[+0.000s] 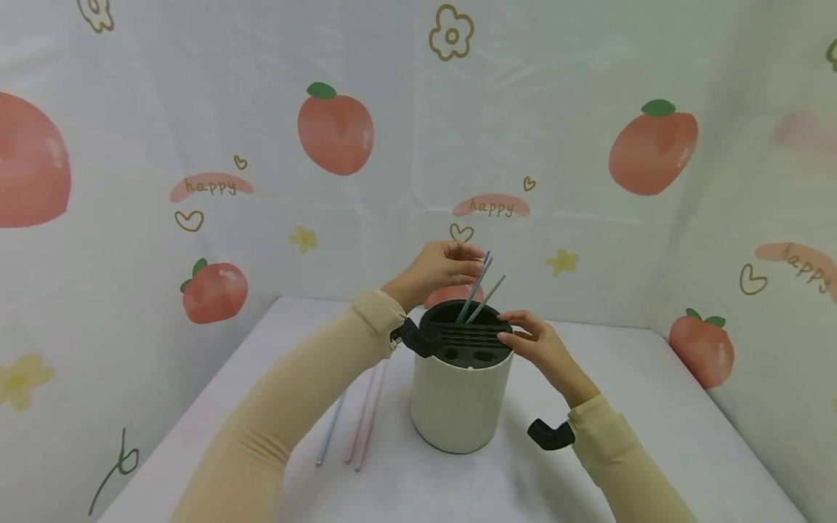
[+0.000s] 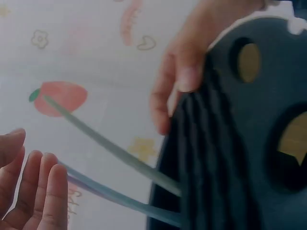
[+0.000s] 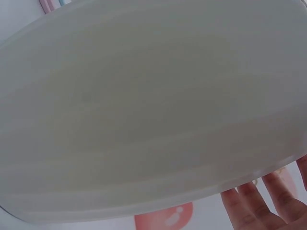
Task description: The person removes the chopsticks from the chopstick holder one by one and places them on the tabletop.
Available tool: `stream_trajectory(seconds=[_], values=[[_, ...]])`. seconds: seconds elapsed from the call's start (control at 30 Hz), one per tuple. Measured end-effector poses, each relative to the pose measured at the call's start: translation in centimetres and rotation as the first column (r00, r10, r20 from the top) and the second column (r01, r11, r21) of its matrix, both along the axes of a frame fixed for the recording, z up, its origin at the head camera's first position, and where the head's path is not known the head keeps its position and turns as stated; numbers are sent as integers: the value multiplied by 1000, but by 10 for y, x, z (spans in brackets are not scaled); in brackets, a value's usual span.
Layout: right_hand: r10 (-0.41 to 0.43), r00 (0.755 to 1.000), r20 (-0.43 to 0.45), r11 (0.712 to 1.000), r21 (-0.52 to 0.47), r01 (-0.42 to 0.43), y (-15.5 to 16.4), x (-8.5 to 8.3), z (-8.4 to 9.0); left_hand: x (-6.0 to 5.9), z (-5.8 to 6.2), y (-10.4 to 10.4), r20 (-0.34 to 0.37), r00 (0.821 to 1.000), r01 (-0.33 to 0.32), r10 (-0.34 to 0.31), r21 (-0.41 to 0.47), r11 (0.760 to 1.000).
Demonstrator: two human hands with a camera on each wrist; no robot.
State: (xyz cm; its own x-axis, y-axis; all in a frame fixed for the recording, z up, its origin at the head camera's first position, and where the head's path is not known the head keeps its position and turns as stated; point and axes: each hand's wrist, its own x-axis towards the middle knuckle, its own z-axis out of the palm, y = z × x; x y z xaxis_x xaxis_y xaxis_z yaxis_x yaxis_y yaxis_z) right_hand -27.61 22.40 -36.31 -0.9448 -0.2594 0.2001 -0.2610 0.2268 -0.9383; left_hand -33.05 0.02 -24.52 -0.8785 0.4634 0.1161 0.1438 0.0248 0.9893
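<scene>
A white ribbed holder (image 1: 458, 407) with a black slotted lid (image 1: 467, 341) stands mid-table. Thin straws (image 1: 480, 287) lean out of its rear opening, grey and blue-purple. My left hand (image 1: 439, 267) is raised behind the holder, its straight fingers (image 2: 41, 191) touching the straws' (image 2: 110, 151) upper ends. My right hand (image 1: 536, 345) grips the lid's right rim, thumb (image 2: 188, 72) on top of the lid (image 2: 240, 143) and fingers over the edge. In the right wrist view the holder's wall (image 3: 144, 115) fills the frame, with fingertips (image 3: 259, 211) at the bottom right.
A blue straw (image 1: 330, 428) and two pink straws (image 1: 368, 414) lie on the white table (image 1: 654, 407) left of the holder. Peach-printed cloth walls (image 1: 588, 181) close in the back and both sides.
</scene>
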Motion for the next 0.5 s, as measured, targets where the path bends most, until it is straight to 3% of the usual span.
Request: stream_trajectory(seconds=[0.3,0.5], values=[[-11,1000,3,1000,12,10,1,-1,-1,5,-18,9,-23,997,64,-68,-141,988],[-3,1000,15,1000,-7,3,0,-1,-1,5,-22,10,-38,993,97,-109,-239,966]])
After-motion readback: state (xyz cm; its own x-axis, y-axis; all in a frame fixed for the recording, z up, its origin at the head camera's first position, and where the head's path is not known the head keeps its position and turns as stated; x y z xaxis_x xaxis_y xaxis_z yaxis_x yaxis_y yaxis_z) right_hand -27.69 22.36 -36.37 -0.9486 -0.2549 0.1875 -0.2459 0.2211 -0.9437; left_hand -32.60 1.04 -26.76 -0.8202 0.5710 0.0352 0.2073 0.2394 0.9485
